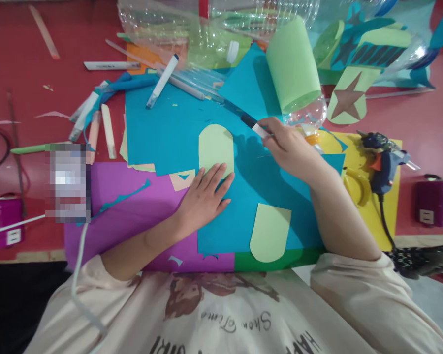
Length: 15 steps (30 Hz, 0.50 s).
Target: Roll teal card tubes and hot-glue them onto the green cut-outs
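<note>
My left hand lies flat with its fingers stretched out, the fingertips resting on the lower end of a pale green paper piece with a rounded top. That piece lies on a blue paper sheet. My right hand is closed around a white marker with a dark end, held above the blue sheet to the right of the piece. Nearer my body lies a second pale green piece, its rounded end towards me. A white marker with a dark cap rests on the blue sheet's far part.
Clear plastic bottles and a pale green paper tube stand along the back. At right, a glue gun lies on yellow paper. A blurred-out phone-like object with a white cable is at left, beside purple paper.
</note>
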Each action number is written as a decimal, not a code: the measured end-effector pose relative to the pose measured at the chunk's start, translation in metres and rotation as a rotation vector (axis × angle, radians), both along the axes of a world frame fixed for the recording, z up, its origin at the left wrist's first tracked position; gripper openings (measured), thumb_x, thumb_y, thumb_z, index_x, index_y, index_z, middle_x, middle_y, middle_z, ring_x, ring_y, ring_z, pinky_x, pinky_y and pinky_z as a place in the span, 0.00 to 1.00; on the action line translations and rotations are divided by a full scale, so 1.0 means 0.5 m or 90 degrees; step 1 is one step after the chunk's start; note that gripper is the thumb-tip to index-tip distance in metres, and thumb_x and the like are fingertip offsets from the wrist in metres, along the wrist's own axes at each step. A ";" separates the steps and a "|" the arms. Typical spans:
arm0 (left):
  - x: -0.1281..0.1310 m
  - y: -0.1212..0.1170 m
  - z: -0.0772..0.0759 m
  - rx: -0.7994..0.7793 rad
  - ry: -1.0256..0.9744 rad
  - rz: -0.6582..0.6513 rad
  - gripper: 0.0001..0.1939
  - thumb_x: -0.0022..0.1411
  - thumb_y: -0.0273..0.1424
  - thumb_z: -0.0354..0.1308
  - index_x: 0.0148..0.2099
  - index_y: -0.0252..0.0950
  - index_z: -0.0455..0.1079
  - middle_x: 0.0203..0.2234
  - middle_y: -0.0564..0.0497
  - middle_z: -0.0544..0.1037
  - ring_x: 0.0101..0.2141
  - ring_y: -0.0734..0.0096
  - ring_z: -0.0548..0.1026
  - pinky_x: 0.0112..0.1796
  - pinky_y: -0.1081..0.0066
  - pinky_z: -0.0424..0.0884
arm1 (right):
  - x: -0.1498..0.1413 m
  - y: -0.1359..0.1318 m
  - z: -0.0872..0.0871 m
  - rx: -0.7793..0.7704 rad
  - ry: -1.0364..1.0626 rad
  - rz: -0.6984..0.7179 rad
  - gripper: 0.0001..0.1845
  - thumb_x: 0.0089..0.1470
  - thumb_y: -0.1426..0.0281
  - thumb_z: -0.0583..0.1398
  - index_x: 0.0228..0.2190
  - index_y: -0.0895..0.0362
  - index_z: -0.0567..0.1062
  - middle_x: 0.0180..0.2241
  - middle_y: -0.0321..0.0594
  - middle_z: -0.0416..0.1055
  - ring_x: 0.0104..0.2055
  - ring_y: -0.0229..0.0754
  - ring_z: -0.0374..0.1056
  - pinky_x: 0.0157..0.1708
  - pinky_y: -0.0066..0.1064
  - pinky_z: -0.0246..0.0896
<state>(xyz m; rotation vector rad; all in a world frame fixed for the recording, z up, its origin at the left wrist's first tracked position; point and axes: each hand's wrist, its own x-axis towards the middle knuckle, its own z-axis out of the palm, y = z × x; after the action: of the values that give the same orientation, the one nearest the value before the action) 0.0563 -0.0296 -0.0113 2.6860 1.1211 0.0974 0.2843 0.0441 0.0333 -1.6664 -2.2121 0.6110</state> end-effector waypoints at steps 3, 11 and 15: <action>0.002 0.000 0.003 0.007 0.006 0.001 0.27 0.70 0.37 0.43 0.67 0.33 0.51 0.65 0.35 0.56 0.65 0.49 0.55 0.61 0.48 0.53 | -0.014 0.016 -0.033 0.001 0.014 -0.022 0.15 0.63 0.63 0.48 0.44 0.56 0.69 0.30 0.41 0.74 0.31 0.43 0.71 0.30 0.33 0.63; 0.002 0.001 0.007 0.040 0.017 0.003 0.28 0.70 0.38 0.43 0.68 0.34 0.51 0.65 0.36 0.57 0.64 0.50 0.57 0.60 0.50 0.57 | -0.024 0.019 -0.090 0.121 -0.004 -0.053 0.15 0.63 0.64 0.48 0.44 0.55 0.70 0.40 0.46 0.75 0.38 0.46 0.73 0.33 0.33 0.65; 0.001 0.001 0.006 0.046 0.022 0.004 0.28 0.69 0.39 0.43 0.68 0.34 0.50 0.65 0.37 0.56 0.64 0.51 0.57 0.59 0.51 0.57 | -0.024 0.018 -0.097 0.167 -0.013 -0.046 0.15 0.62 0.64 0.49 0.45 0.54 0.71 0.41 0.47 0.75 0.43 0.48 0.72 0.39 0.36 0.67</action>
<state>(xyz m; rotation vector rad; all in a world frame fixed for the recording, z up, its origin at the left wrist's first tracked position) 0.0570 -0.0293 -0.0082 2.7579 1.1565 0.0935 0.2723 0.0532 -0.0154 -1.6140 -2.1280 0.2713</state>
